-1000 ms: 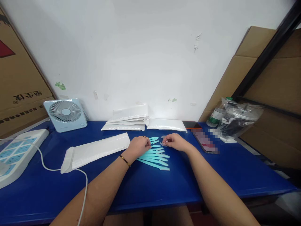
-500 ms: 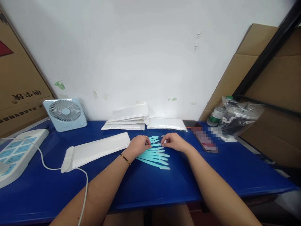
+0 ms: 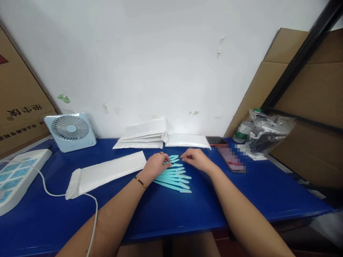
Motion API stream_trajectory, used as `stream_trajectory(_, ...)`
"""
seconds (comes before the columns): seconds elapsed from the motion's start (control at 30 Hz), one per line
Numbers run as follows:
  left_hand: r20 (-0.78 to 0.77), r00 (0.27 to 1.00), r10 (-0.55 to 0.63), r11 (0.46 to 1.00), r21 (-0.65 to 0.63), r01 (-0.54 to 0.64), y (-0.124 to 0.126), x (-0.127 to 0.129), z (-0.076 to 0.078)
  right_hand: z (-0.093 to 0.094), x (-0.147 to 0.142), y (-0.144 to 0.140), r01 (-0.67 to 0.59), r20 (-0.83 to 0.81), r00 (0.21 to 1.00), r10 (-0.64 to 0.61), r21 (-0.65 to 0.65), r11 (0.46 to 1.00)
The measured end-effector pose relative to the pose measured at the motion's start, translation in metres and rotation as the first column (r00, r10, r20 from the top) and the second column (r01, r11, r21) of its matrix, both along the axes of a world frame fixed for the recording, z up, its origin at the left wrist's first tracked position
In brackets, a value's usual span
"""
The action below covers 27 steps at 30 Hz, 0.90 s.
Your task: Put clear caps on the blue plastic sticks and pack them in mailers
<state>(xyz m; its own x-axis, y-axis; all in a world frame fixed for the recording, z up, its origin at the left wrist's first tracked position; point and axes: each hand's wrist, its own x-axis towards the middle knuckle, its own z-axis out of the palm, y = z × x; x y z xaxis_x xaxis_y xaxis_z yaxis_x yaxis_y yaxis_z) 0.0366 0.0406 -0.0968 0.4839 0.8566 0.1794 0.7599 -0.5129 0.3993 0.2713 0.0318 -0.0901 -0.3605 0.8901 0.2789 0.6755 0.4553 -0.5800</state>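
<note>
A fan of slim turquoise plastic tools (image 3: 174,176) lies flat on the blue tabletop (image 3: 187,214), and everything else is placed from it. The left hand (image 3: 154,166) rests on the fan's left end, its fingers (image 3: 166,165) curled and pressed together over the handles. The right hand (image 3: 195,159) sits just beyond the fan's upper right edge, fingers drawn together low over the nearest tips; whether they pinch one, I cannot tell. Left of the fan lies a long white padded envelope (image 3: 107,171), with a white cable (image 3: 91,203) crossing below it. Behind the fan lies a stack of white envelopes (image 3: 144,137). To its right lies a phone (image 3: 230,160); far left stands a small desk fan (image 3: 70,130).
</note>
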Motion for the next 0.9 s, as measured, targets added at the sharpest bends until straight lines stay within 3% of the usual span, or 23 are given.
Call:
stream_trajectory(0.13,-0.076,0.996,0.042,0.992,0.123,-0.032,0.003,-0.004,0.001,0.005,0.039,0.005,0.316,0.038,0.948,-0.316,-0.012,0.949)
stream_trajectory(0.3,-0.139,0.988,0.063,0.992,0.114,-0.047,0.002,-0.004,0.005,-0.006,0.043,0.013,0.414,0.190,0.898,-0.398,-0.052,0.909)
stream_trajectory(0.5,-0.147,0.988,0.044,0.996,0.088,-0.031,-0.001,-0.003,0.007,-0.018,0.034,0.019,0.365,0.157,0.923,-0.350,-0.076,0.928)
stream_trajectory(0.63,-0.136,0.990,0.043,0.996,0.090,-0.031,-0.001,-0.003,0.006,-0.010,0.028,0.014,0.292,-0.187,0.925,-0.329,-0.201,0.935)
stream_trajectory(0.73,-0.112,0.993,0.042,0.997,0.075,-0.034,-0.002,-0.003,0.008,-0.002,0.018,0.008,0.112,-0.468,0.841,-0.271,-0.339,0.934)
stream_trajectory(0.83,-0.081,0.996,0.033,0.997,0.073,-0.027,-0.003,-0.004,0.010,0.004,0.010,0.004,-0.005,-0.592,0.765,-0.254,-0.399,0.917)
stream_trajectory(0.9,-0.068,0.997,0.026,0.997,0.072,-0.021,-0.003,-0.004,0.010,0.004,0.008,0.003,-0.017,-0.586,0.768,-0.258,-0.421,0.907)
